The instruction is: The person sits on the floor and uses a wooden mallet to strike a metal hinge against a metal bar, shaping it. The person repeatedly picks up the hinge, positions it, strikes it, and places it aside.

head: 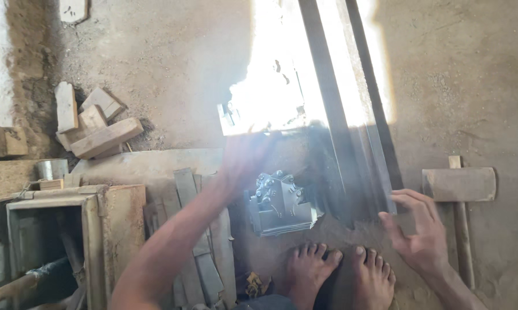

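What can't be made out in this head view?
- Left hand: blurred and washed by sun glare; its grip can't be told.
- Metal fixture behind it: mostly blown out by the glare.
- Metal bars: far ends cut off by the top edge.
- Open box: inside too dark.
- Right hand: fingers spread, touching the bars' end; palm side hidden.

Long dark metal bars [351, 115] lie on the dirt floor, running far to near, half sunlit.
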